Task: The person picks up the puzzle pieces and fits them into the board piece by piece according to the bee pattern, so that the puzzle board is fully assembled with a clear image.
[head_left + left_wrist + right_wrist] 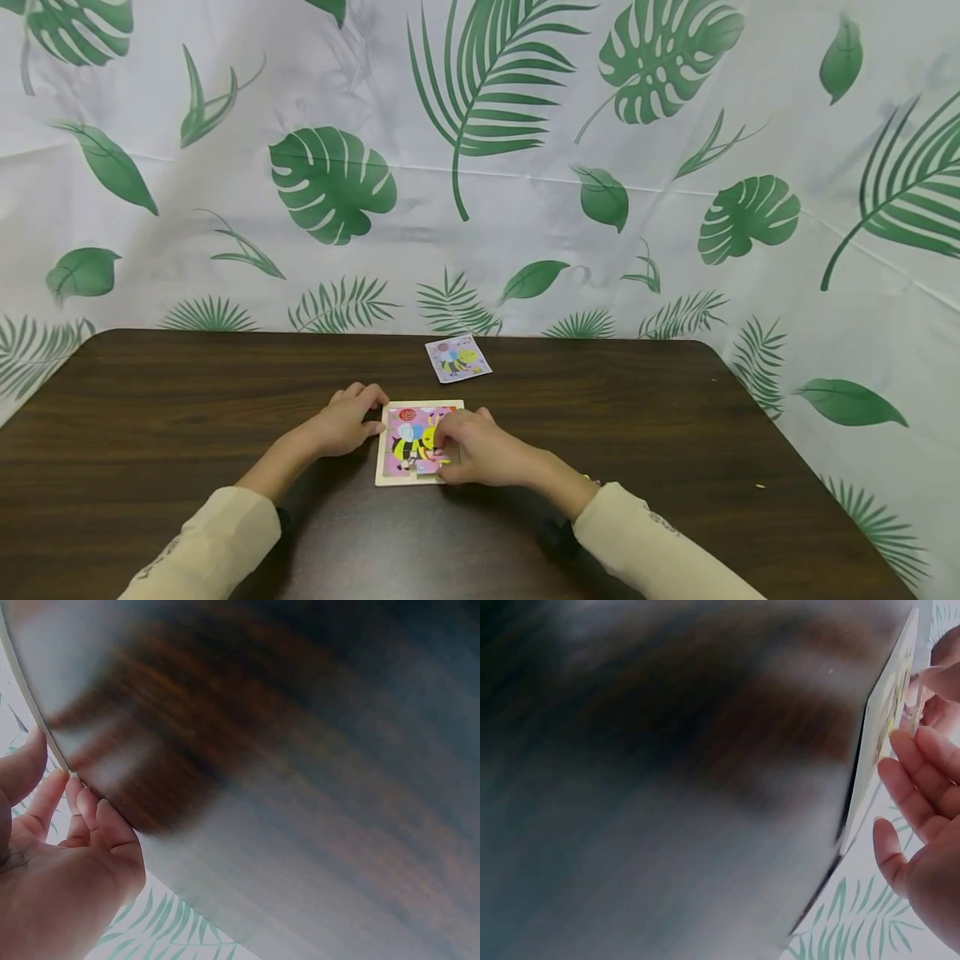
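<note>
A square wooden jigsaw puzzle [407, 433] with a pale frame shows a yellow-and-black striped bee on pink. At its upper left corner, the thumb and fingertips of my left hand [347, 422] hold the frame's edge; the left wrist view shows the pale edge of the frame [26, 694] by the thumb and index fingertip. Over the puzzle's lower right reaches my right hand [480, 450], pinching a puzzle piece [431, 466] between thumb and fingers. In the right wrist view that piece [917, 711] appears edge-on above the board. The hand covers the puzzle's right side.
Behind the puzzle lies a printed picture card [459, 358] with the same bee. The dark wooden table [637, 417] extends to both sides, with a tiny yellowish scrap [761, 486] at right. A leaf-patterned white cloth [517, 250] hangs behind the table.
</note>
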Motion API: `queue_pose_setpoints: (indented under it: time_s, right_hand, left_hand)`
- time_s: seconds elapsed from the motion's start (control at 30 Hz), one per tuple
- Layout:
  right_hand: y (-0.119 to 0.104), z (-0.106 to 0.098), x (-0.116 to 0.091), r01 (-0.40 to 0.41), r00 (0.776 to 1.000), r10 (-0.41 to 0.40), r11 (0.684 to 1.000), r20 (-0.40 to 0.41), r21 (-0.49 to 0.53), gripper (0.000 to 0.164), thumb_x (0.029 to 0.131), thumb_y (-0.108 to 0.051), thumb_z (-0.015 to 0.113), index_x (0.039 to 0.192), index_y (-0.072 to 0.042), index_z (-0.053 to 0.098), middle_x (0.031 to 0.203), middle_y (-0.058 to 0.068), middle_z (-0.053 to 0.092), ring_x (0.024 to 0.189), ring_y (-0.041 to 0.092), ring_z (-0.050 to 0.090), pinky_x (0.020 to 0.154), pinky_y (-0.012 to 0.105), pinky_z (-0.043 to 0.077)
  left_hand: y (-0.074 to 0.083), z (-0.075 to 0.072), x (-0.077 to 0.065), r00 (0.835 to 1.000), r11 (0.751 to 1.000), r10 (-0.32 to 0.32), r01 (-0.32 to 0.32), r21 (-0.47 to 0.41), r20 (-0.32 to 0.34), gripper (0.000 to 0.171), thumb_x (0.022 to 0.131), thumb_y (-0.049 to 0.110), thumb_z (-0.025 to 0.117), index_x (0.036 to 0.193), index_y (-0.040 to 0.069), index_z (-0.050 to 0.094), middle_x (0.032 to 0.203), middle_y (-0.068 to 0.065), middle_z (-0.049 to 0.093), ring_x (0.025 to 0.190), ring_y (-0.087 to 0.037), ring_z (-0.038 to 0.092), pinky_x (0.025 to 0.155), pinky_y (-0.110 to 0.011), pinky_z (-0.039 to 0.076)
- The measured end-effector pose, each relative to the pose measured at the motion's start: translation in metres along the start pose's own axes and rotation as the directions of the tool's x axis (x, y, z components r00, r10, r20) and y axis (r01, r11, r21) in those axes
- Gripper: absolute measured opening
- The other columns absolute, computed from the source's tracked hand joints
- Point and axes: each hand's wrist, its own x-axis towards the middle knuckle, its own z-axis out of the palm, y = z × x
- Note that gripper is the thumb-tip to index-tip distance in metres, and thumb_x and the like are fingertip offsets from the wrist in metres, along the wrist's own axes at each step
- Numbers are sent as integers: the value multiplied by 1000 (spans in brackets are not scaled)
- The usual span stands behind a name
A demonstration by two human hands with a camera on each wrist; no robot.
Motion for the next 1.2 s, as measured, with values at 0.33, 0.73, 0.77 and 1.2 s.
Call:
queue_pose_setpoints:
  time_s: [0.33, 0.73, 0.77, 1.2]
  right_hand:
    - [-5, 6, 7, -31, 1000, 31, 997, -7, -73, 22, 72, -22, 73, 86, -11, 59, 86, -7, 52, 91, 10, 47, 70, 25, 25]
    - [-5, 8, 7, -53, 998, 54, 994, 7, -92, 21, 74, -24, 73, 87, -13, 62, 91, -6, 52, 94, 10, 46, 71, 25, 26]
    - [-5, 8, 7, -53, 999, 54, 994, 6, -90, 21, 74, -24, 74, 87, -12, 62, 91, -6, 53, 93, 10, 46, 71, 25, 26]
    - [-5, 7, 5, -6, 1000, 6, 997, -1, -82, 19, 76, -20, 72, 92, -11, 65, 94, -3, 52, 97, 13, 46, 73, 28, 25]
  left_hand:
    - [1, 1, -1, 1000, 1000, 9, -9, -7, -1, 23, 89, 9, 58, 109, 4, 49, 107, -14, 47, 101, -35, 41, 86, -52, 35]
    - [0, 1, -1, 1000, 1000, 3, -3, -3, -5, 23, 89, 9, 58, 109, 4, 49, 106, -14, 46, 101, -35, 41, 86, -52, 34]
    - [0, 1, -1, 1000, 1000, 2, -2, -4, -5, 23, 89, 9, 58, 109, 4, 49, 106, -14, 46, 101, -35, 41, 86, -52, 34]
    - [0, 0, -1, 1000, 1000, 9, -9, -5, -7, 23, 89, 10, 58, 109, 4, 49, 107, -14, 46, 101, -35, 41, 86, -52, 34]
